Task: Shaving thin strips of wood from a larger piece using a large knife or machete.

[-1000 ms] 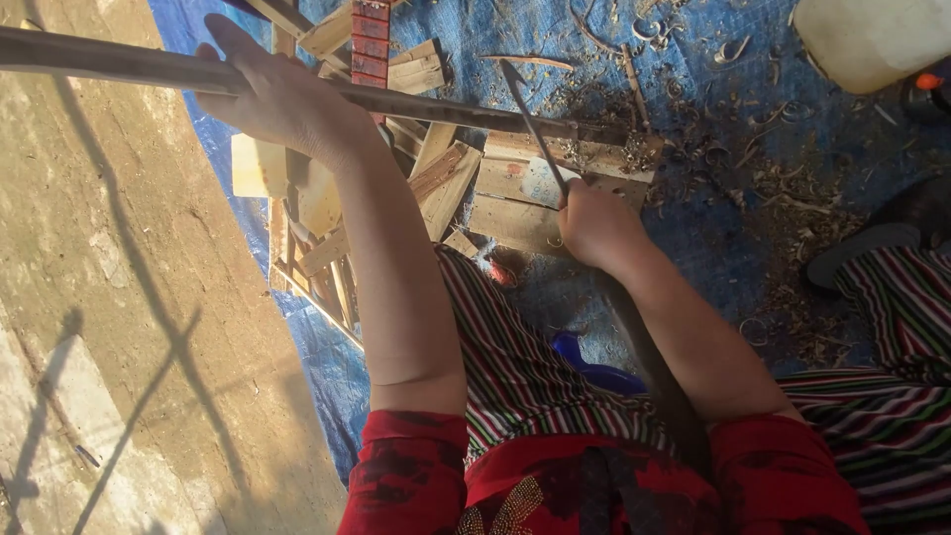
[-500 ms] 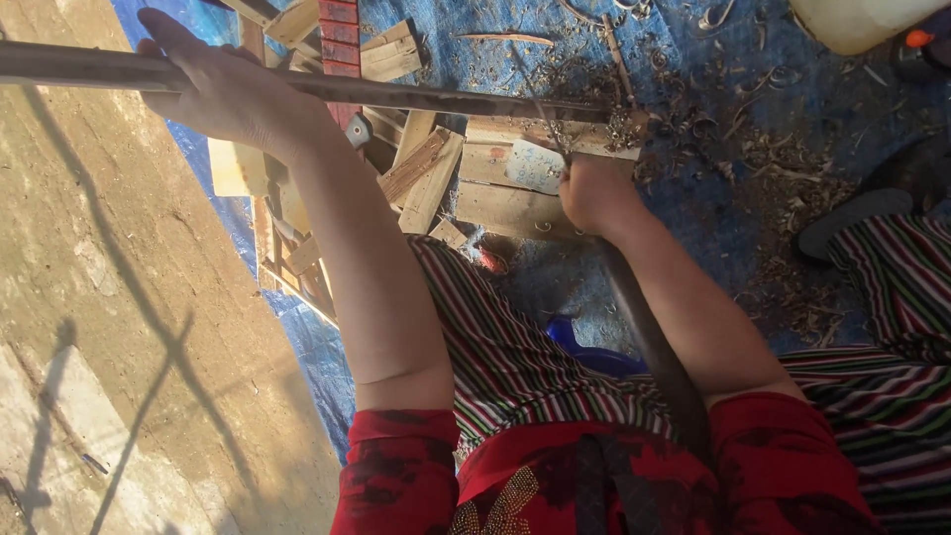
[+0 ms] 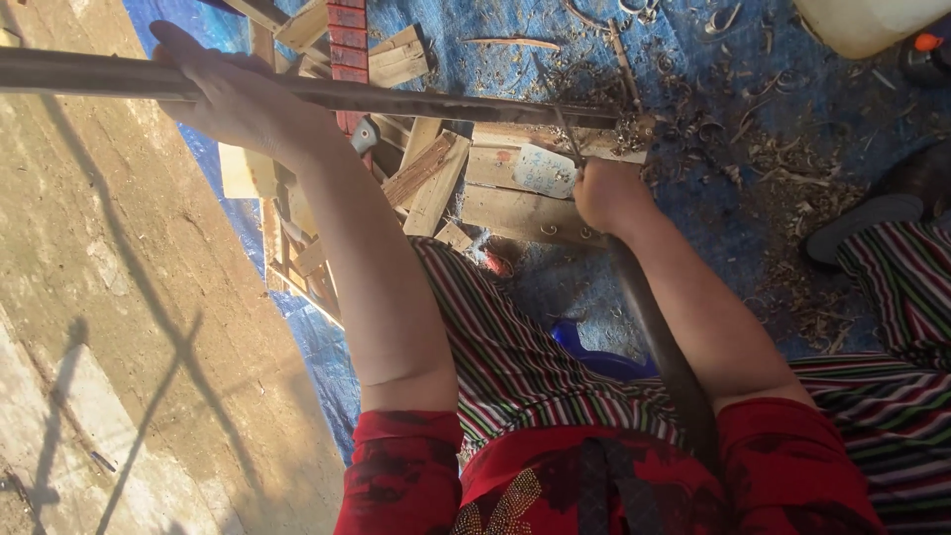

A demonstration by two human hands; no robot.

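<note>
Two hands work a long dark pole [image 3: 446, 99] crossing the upper frame. Left hand [image 3: 238, 99] fingers wrap it at upper left. Right hand [image 3: 609, 193] fingers close tight on a knife [image 3: 567, 139] at centre.

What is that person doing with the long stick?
A person sits on a blue tarp, holding a long dark pole across in front of them. The left hand grips the pole far out. The right hand holds a long-handled knife, its blade at the pole's end. Wood scraps and curly shavings lie underneath.
</note>
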